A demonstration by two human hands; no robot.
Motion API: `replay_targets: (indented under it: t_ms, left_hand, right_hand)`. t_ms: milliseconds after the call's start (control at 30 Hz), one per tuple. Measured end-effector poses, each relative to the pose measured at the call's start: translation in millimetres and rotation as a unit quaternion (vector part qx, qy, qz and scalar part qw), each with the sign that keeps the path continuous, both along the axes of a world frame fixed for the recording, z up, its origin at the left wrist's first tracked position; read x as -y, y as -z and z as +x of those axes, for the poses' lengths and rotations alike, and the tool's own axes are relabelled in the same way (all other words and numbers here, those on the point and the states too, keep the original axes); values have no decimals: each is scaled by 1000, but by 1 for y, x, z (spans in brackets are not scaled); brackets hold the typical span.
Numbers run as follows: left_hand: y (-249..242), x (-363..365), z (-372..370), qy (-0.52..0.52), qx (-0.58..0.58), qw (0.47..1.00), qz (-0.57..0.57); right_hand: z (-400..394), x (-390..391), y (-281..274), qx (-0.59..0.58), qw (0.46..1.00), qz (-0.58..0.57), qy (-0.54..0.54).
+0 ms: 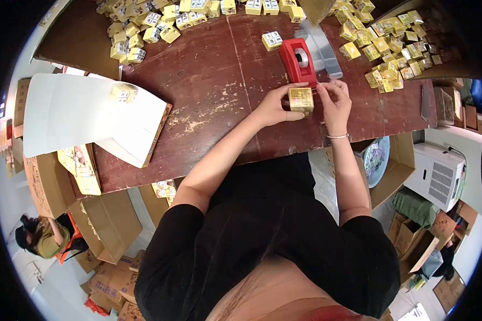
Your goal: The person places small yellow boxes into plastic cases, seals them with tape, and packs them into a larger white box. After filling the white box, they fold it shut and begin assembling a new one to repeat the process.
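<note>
Left hand (276,108) held small gold box (301,100), thumb and fingers around its sides. Box sat just in front of red tape dispenser (291,60), between person's two hands, over worn brown table (209,85); whether touching tabletop, could not tell. Right hand (336,107) narrow, thumb and forefinger close together by dispenser's near end; whether they gripped anything, could not tell. Yellow-and-white box (272,40) stood just beside dispenser's far end. Heap of yellow boxes (383,45) lay farther right.
</note>
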State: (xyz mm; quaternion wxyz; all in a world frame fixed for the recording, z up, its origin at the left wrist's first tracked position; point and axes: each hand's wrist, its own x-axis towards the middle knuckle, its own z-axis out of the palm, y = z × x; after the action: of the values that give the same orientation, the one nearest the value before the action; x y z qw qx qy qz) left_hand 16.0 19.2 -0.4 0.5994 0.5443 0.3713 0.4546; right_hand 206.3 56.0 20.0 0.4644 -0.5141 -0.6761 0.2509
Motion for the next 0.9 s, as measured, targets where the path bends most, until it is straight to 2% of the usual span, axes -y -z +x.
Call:
replay_targets:
  t_ms: [67, 100, 133, 200, 267, 300, 367, 400, 433, 500, 567, 633, 700, 733, 767, 833, 867, 900]
  left_hand:
    - [-1, 0, -1, 7, 12, 1000, -10]
    - [-2, 0, -1, 10, 12, 1000, -11]
    - [-1, -1, -2, 8, 5, 1000, -7]
    - [-1, -1, -2, 6, 1, 1000, -2]
    - [-3, 2, -5, -10, -4, 1000, 18]
    - [-4, 5, -8, -12, -4, 1000, 19]
    - [-19, 17, -17, -96, -83, 992, 16]
    - [-29, 21, -22, -153, -149, 974, 72]
    - [-29, 17, -29, -164, -149, 972, 76]
    - [-21, 25, -39, -239, -287, 909, 187]
    - [-20, 28, -46, -237, -298, 907, 177]
    - [-23, 33, -46, -259, -326, 881, 224]
    - [-26, 38, -48, -275, -338, 865, 250]
    - [-27, 40, -50, -288, -351, 847, 275]
    - [-27, 43, -53, -295, -353, 845, 272]
    - [-31, 52, -61, -292, -287, 886, 219]
    - [-37, 61, -62, -267, -217, 933, 104]
    - [-44, 70, -62, -238, -140, 961, -10]
  right_hand:
    - [4, 8, -5, -12, 999, -41, 3]
    - [7, 9, -5, -133, 959, -251, 11]
    - [10, 12, -4, -247, 861, -445, 20]
    - [8, 9, 10, -216, 883, -416, 31]
    - [7, 5, 13, -165, 927, -336, -1]
    - [14, 3, 26, -164, 927, -336, -3]
    - [26, 0, 44, 16, 967, -252, 22]
    - [28, 4, 44, 18, 968, -248, 17]
    - [20, 15, 24, -74, 961, -266, -7]
    - [-1, 38, -16, -218, 905, -360, -59]
    - [-16, 47, -25, -286, 853, -406, -161]
    - [-34, 50, -27, -290, 838, -430, -170]
    - [-44, 44, -17, -340, 779, -487, -200]
    - [-51, 41, -17, -326, 764, -516, -208]
    - [-55, 41, -19, -322, 762, -519, -214]
    - [-70, 43, -27, -206, 825, -498, -171]
    - [-81, 45, -22, -202, 823, -500, -180]
    - [-93, 45, -14, -210, 882, -365, -212]
